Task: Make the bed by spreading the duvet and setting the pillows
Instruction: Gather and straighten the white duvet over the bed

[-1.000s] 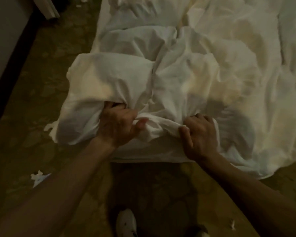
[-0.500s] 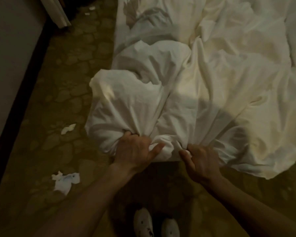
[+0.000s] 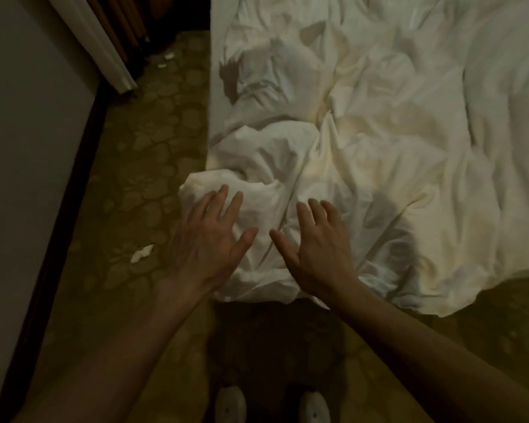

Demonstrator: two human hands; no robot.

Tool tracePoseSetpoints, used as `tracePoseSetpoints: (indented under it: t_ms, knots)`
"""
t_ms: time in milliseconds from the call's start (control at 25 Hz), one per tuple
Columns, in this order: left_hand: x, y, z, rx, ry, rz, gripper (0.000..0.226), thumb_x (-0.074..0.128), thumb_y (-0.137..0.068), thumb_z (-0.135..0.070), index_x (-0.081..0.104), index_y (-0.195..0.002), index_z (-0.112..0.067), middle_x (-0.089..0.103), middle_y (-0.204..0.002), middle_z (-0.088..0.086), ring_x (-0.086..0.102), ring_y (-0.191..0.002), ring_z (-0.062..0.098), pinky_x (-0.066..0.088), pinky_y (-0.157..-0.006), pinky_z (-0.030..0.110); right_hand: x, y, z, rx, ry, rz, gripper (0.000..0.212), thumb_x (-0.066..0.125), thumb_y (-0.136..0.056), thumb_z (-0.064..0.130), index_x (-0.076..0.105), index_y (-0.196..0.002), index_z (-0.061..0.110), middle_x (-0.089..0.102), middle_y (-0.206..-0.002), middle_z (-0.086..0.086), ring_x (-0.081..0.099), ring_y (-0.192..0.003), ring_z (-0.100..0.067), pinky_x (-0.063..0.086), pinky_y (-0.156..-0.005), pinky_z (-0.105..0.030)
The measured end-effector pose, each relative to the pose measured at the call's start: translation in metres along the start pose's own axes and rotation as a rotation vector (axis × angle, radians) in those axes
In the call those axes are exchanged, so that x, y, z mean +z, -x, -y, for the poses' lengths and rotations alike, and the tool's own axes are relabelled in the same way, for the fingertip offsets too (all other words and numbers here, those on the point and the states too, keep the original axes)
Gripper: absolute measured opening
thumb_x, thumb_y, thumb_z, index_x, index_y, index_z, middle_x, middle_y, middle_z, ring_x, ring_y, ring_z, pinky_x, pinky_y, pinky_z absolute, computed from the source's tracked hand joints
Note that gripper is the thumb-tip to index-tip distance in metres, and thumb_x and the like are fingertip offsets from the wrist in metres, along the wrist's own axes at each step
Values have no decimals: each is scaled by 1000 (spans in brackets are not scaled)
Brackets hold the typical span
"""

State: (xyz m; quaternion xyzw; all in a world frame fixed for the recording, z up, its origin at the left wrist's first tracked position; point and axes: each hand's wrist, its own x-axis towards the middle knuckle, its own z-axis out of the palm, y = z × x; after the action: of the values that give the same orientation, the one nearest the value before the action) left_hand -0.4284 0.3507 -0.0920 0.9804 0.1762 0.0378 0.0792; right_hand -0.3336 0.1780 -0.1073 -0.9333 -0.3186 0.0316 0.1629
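- While reaching forward from the foot of the bed: both forearms bare, stretched out and angled inward toward each other.
- Left hand [image 3: 209, 239]: palm down, fingers straight and spread, thumb splayed toward the other hand; released, grasping nothing.
- Left fingertips [image 3: 223, 190]: over the bunched near-left corner of the duvet [image 3: 379, 166]; touching or just above the cloth, cannot tell which.
- Right hand [image 3: 316, 248]: palm down, fingers spread and slightly bent, thumb pointing toward the left hand; likewise released, holding nothing.
- Right-hand fingers over a creased fold just right of the bunched corner; contact with the cloth cannot be told either.
- Hands near each other, a narrow strip of white cloth showing between the two thumbs.
- White duvet: rumpled across the bed, stretching away from the hands to the top and right edges of the view; near edge draped over the foot of the bed, hanging lower on the right side.
- Bunched corner: bulging out past the bed's left side, right under and ahead of the left hand.
- White shoes [image 3: 231, 404]: on the patterned carpet [image 3: 129, 178] below the arms.
- Scrap of white paper [image 3: 141, 253]: on the carpet, left of the left hand.
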Motion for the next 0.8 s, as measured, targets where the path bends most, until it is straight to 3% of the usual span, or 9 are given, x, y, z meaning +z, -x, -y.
tracePoseSetpoints:
  t_ms: [240, 520, 800]
  knots:
    - [-84, -25, 47, 99, 18, 47, 79, 11, -93, -68, 38, -148, -19, 41, -151, 6, 35, -139, 22, 29, -112, 43, -51, -33, 73, 79, -67, -80, 78, 32, -95, 68, 36, -147, 10, 46, -144, -11, 40, -132, -28, 35, -108, -42]
    - [-179, -66, 174, 273, 52, 157, 80, 4, -89, -66, 25, -154, -24, 26, -160, 2, 24, -146, 19, 19, -117, 40, -82, -88, 200, 272, -69, -186, 80, 28, -94, 67, 42, -143, 6, 52, -138, -14, 45, -125, -28, 40, -101, -41]
    - [-227, -149, 228, 520, 21, 176, 75, 10, -92, -63, 27, -153, -23, 30, -158, 2, 27, -145, 18, 21, -115, 37, -89, -154, 261, 454, -240, -280, 78, 33, -94, 65, 36, -149, 9, 45, -146, -10, 38, -133, -25, 34, -109, -40]
